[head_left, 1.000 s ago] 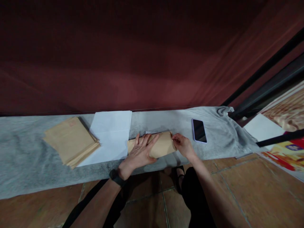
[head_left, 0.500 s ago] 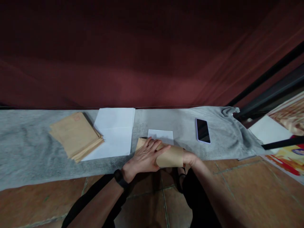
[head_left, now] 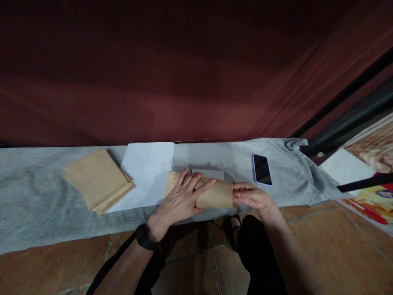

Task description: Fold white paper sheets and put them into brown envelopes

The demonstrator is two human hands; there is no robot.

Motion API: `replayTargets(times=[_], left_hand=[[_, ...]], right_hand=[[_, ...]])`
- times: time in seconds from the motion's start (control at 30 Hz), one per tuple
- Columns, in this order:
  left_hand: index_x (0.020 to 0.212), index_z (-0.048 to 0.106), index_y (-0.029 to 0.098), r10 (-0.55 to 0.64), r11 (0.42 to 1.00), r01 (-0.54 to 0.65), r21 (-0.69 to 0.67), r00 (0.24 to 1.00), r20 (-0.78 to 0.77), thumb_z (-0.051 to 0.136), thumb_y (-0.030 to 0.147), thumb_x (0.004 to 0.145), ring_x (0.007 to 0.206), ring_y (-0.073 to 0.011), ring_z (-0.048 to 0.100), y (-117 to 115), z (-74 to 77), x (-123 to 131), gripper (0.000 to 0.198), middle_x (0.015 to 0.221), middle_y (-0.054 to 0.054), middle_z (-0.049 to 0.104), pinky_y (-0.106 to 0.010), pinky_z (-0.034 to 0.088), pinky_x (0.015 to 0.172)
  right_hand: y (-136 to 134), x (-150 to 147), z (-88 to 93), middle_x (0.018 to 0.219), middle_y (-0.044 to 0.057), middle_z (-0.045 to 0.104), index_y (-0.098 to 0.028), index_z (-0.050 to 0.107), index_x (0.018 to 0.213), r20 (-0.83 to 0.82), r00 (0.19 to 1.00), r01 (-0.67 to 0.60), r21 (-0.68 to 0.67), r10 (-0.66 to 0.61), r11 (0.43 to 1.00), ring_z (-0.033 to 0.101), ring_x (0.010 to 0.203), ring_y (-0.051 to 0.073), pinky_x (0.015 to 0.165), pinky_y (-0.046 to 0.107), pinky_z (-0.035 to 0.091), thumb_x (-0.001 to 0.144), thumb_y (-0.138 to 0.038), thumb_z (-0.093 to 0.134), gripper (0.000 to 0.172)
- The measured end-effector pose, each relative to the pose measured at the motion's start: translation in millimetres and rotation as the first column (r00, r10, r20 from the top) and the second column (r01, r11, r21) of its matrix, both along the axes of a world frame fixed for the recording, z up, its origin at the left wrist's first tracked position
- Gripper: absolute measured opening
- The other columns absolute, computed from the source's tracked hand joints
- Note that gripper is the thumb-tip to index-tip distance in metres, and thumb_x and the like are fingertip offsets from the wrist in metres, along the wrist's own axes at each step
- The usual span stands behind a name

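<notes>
A brown paper envelope (head_left: 216,193) lies crosswise in front of me, its body bulging. My left hand (head_left: 181,196), with a black band on its wrist, rests across the left part and holds it, fingers together in part and thumb reaching over the paper. At the right end, my right hand (head_left: 250,196) has its fingertips at the edge of the envelope; the tips are partly hidden there, and whether some are inside cannot be made out. Behind the envelope a small stack of white paper (head_left: 208,173) is partly covered.
To the left, a pile of brown envelopes (head_left: 96,178) overlaps large white sheets (head_left: 147,157). A phone (head_left: 262,169) lies right on the grey cloth (head_left: 288,176). Dark red fabric (head_left: 184,102) hangs behind, and black bars (head_left: 344,96) stand at the right.
The envelope and my left hand have shifted left, over the edge of the white sheets. My right hand has drawn back from the envelope's right end, so more of its fingers show.
</notes>
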State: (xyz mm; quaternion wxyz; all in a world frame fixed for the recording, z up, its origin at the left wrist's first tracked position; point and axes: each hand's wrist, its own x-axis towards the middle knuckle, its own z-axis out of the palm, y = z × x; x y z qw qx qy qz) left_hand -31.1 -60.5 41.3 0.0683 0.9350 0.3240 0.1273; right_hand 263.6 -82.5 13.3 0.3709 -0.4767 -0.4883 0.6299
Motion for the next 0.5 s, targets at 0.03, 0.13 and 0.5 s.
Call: replayTargets(times=[0.03,0.13,0.5], left_hand=[[0.161,0.018,0.031,0.052,0.998,-0.051,0.022,0.999,-0.001,0.074,0.037,0.079,0.142,-0.0348,0.038,5.5,1.4,-8.1,0.099,0.15,-0.012,0.043,-0.058,0.012,0.125],[0.162,0.011,0.028,0.228,0.973,-0.227,0.041,0.973,-0.024,0.072,0.041,0.079,0.142,-0.0364,0.039,24.6,-3.7,-36.5,0.104,0.148,-0.014,0.045,-0.06,0.01,0.124],[0.162,0.006,0.03,0.369,0.898,-0.401,-0.18,0.911,-0.184,0.075,0.042,0.071,0.143,-0.037,0.038,44.2,-40.9,-83.2,0.114,0.149,-0.013,0.046,-0.068,0.009,0.121]], right_hand=[[5.4,4.2,1.0,0.087,0.008,0.072,-0.016,0.071,0.095,-0.012,1.0,-0.008,-0.013,0.008,1.0,0.068,0.075,0.02,0.067,0.033,0.055,0.083,-0.054,0.072,0.04],[22.5,1.6,-7.8,0.079,0.003,0.069,-0.02,0.067,0.091,0.149,0.95,0.266,0.063,-0.273,0.962,0.065,0.067,0.017,0.056,0.026,0.048,0.082,-0.059,0.066,0.04],[22.7,-63.3,-33.8,0.11,0.024,0.07,-0.013,0.059,0.114,0.948,0.244,0.136,0.176,-0.205,0.975,0.069,0.105,0.035,0.084,0.037,0.051,0.087,-0.053,0.069,0.05]])
